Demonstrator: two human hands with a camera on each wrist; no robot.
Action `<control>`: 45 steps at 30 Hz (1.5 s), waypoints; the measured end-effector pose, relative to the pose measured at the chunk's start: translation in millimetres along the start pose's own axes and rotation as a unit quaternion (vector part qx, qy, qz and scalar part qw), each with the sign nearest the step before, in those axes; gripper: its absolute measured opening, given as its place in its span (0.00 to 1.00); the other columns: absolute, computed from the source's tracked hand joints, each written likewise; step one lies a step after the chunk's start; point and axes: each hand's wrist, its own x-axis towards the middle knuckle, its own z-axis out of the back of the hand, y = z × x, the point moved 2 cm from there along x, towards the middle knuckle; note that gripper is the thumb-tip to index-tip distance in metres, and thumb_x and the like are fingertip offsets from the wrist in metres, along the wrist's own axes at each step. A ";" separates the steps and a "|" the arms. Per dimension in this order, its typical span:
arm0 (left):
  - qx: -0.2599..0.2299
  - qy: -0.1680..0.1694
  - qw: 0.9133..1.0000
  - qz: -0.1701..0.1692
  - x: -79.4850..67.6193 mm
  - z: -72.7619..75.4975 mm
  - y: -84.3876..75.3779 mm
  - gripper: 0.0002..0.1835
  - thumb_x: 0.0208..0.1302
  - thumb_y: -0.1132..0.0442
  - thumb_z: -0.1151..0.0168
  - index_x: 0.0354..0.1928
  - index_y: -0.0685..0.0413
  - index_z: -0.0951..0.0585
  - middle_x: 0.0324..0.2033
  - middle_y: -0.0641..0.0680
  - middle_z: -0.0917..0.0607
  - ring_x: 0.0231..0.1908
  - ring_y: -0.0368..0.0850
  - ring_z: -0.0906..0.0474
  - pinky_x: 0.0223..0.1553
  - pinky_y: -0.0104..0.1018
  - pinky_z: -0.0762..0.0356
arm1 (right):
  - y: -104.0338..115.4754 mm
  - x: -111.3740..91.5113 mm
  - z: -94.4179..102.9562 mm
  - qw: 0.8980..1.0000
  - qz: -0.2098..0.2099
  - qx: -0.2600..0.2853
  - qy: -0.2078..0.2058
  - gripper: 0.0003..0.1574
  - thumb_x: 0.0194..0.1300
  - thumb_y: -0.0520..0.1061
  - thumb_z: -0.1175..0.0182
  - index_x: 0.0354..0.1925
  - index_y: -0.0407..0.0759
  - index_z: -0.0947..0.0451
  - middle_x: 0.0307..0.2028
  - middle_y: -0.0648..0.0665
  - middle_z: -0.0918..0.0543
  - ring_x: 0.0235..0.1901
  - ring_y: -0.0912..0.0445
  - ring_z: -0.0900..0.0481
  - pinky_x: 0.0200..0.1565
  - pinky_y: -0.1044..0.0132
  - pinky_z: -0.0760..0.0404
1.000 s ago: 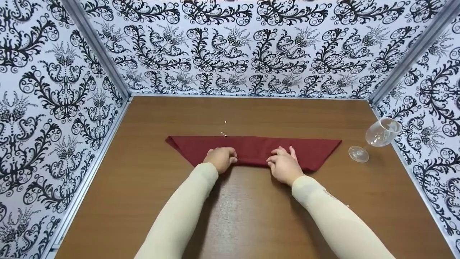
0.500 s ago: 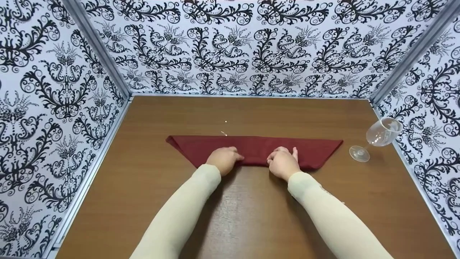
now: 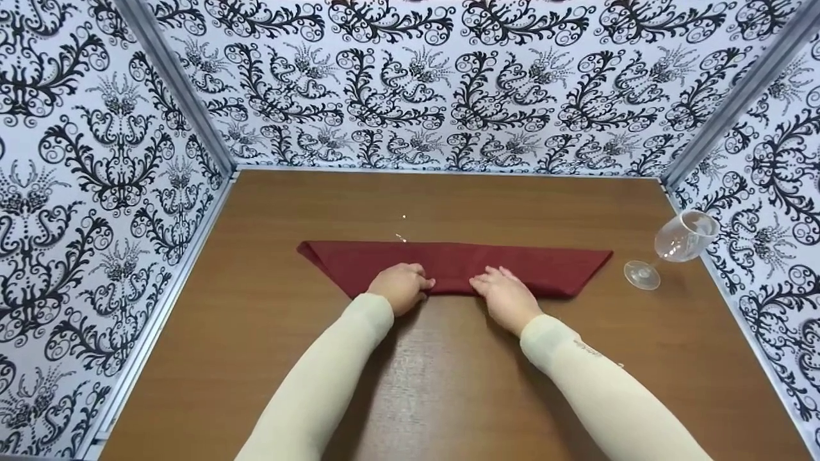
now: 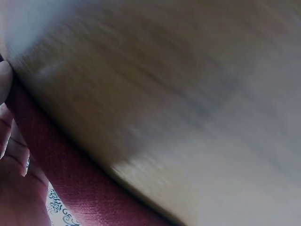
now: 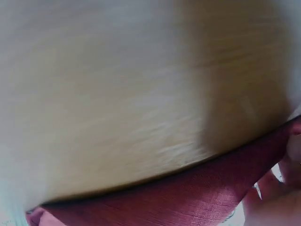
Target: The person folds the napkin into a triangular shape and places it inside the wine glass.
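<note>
A dark red cloth napkin (image 3: 448, 261) lies folded into a long band with slanted ends across the middle of the table. My left hand (image 3: 398, 287) pinches its near edge, left of the middle. In the left wrist view, the thumb (image 4: 4, 81) and curled fingers meet at the rolled edge of the cloth. A short way to the right, my right hand (image 3: 509, 299) holds the same edge, fingers over the top. The right wrist view has the cloth (image 5: 178, 200) running up to the fingers at the far right, partly cut off by the frame.
An upright clear wine glass (image 3: 684, 238) stands near the table's right edge, beyond the napkin's right end. Small white specks (image 3: 401, 237) show on the wooden table (image 3: 416, 365) behind the napkin. Patterned walls (image 3: 410, 89) enclose the back and sides.
The right hand's raised fingers have come down onto the cloth. My left hand has shifted slightly right along the near edge. The napkin's lower right corner looks a little flatter.
</note>
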 end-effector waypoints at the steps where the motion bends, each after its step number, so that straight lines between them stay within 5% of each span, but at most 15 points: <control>1: 0.002 -0.002 1.000 0.000 0.1 -0.3 0.1 0.16 0.69 0.57 0.29 0.56 0.34 0.10 0.45 0.47 0.13 0.47 0.50 0.14 0.50 0.46 0.14 | -0.6 -2.4 -0.4 1.000 0.003 -0.002 0.018 0.27 0.72 0.30 0.47 0.65 0.38 0.18 0.65 0.38 0.16 0.72 0.35 0.27 0.76 0.37 0.36; 7: -0.009 0.003 1.000 -0.002 -0.8 -1.0 2.1 0.18 0.68 0.54 0.28 0.59 0.35 0.11 0.47 0.48 0.13 0.49 0.51 0.14 0.53 0.46 0.15 | -7.2 -10.4 0.7 0.993 -0.020 0.086 0.079 0.32 0.79 0.44 0.43 0.76 0.38 0.30 0.78 0.37 0.32 0.80 0.30 0.45 0.77 0.30 0.45; 13: -0.065 0.014 0.998 -0.001 -1.3 -2.5 8.3 0.22 0.67 0.50 0.26 0.62 0.39 0.13 0.51 0.50 0.13 0.52 0.51 0.16 0.58 0.43 0.18 | -14.0 -7.4 3.9 0.982 -0.046 0.158 0.090 0.34 0.77 0.48 0.38 0.75 0.39 0.28 0.77 0.38 0.31 0.81 0.31 0.47 0.79 0.33 0.48; 21: -0.106 0.009 0.994 0.003 -0.2 -0.9 12.0 0.19 0.66 0.63 0.28 0.59 0.42 0.11 0.49 0.53 0.12 0.52 0.53 0.16 0.58 0.45 0.19 | -16.4 -1.8 4.7 0.982 -0.066 0.155 0.086 0.30 0.74 0.43 0.36 0.72 0.42 0.24 0.74 0.41 0.26 0.80 0.34 0.42 0.79 0.35 0.44; 27: -0.113 0.010 0.993 0.014 0.5 1.6 9.4 0.16 0.70 0.65 0.32 0.57 0.46 0.10 0.50 0.52 0.11 0.53 0.50 0.14 0.59 0.44 0.18 | -14.7 -2.0 0.3 0.988 -0.064 0.135 0.045 0.24 0.74 0.40 0.36 0.66 0.40 0.18 0.72 0.38 0.23 0.77 0.34 0.35 0.76 0.33 0.39; 35: -0.142 0.036 0.985 0.091 4.4 1.5 9.1 0.14 0.75 0.64 0.37 0.57 0.44 0.10 0.54 0.48 0.09 0.60 0.46 0.15 0.65 0.43 0.21 | -8.8 -2.2 1.0 0.992 -0.031 0.115 -0.033 0.11 0.71 0.36 0.36 0.49 0.37 0.10 0.56 0.37 0.15 0.58 0.42 0.16 0.64 0.47 0.20; 40: -0.188 0.039 0.969 0.153 2.9 7.1 7.2 0.11 0.75 0.62 0.36 0.53 0.44 0.11 0.50 0.48 0.08 0.56 0.48 0.14 0.60 0.48 0.18 | -2.9 -3.1 4.1 0.993 -0.067 0.086 -0.049 0.09 0.71 0.38 0.36 0.43 0.41 0.09 0.41 0.42 0.18 0.46 0.43 0.19 0.53 0.48 0.18; 45: -0.198 0.027 0.965 0.170 0.6 14.6 2.5 0.03 0.74 0.62 0.35 0.45 0.48 0.17 0.42 0.51 0.10 0.47 0.50 0.14 0.51 0.49 0.18 | 2.1 1.8 11.5 0.991 -0.116 0.060 -0.030 0.10 0.71 0.40 0.37 0.44 0.44 0.09 0.43 0.43 0.11 0.49 0.40 0.17 0.56 0.42 0.22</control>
